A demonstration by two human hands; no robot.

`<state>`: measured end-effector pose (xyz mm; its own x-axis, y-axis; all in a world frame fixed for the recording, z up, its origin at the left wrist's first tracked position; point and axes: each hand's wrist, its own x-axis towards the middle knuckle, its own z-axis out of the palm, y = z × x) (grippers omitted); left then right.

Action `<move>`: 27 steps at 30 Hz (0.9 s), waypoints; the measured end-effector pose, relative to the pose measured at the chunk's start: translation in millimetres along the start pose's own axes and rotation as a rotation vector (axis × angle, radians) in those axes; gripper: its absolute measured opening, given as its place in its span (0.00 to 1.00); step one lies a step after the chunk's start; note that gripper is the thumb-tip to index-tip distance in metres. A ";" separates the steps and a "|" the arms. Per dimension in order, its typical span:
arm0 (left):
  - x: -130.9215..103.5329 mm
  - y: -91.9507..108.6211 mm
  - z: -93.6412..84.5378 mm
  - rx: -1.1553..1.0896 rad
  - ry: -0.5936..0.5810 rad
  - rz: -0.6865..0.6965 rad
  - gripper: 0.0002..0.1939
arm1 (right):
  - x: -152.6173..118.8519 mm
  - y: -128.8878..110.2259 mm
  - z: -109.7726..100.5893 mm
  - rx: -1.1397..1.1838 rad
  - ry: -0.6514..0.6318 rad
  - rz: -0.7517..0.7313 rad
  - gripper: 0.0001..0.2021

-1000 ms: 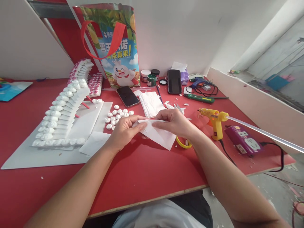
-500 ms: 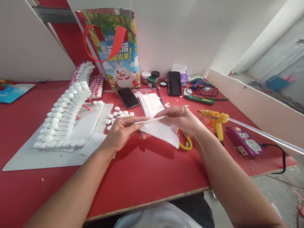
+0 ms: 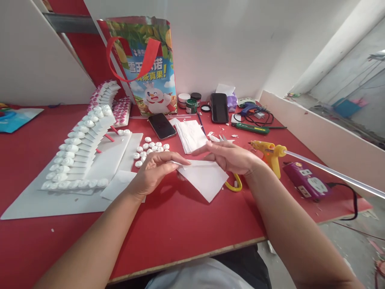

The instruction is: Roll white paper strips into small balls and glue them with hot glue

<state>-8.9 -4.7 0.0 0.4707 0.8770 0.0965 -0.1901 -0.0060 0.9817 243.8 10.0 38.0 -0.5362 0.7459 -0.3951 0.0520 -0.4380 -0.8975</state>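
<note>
A white sheet of paper [image 3: 204,178] with a narrow folded strip along its top edge is held over the red table. My left hand [image 3: 156,172] pinches its left end between thumb and fingers. My right hand [image 3: 227,156] is at the upper right edge of the sheet, its fingers stretched out and partly behind the paper. Just beyond the hands lies a stack of white paper pieces [image 3: 191,135]. Small white rosettes [image 3: 152,147] sit in a group left of the stack. Yellow-handled scissors [image 3: 236,185] lie partly under my right hand.
A curved white model [image 3: 78,148] edged with rosettes stands on a white board [image 3: 27,200] at left. Behind are a printed bag [image 3: 153,72], a phone [image 3: 162,126], paint jars [image 3: 191,105] and a black device [image 3: 219,108]. A yellow glue gun [image 3: 269,152] and purple power strip [image 3: 309,180] lie right.
The sheet has tilted so that its lower corner hangs toward me. My right hand's fingers have straightened and spread from their pinch at the folded edge; my left hand keeps its hold.
</note>
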 end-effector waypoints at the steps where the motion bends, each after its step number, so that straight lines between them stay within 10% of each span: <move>1: 0.1 -1.7 -0.6 0.024 -0.005 -0.004 0.10 | 2.4 1.7 3.4 -0.012 -0.015 0.015 0.28; 27: 3.2 -8.5 -4.5 0.048 -0.014 -0.147 0.21 | 6.8 5.1 8.8 -0.237 -0.007 -0.069 0.25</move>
<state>-9.6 0.3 -8.7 0.5023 0.8634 -0.0473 -0.0770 0.0992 0.9921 233.0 8.5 32.5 -0.5515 0.7658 -0.3308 0.2110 -0.2556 -0.9435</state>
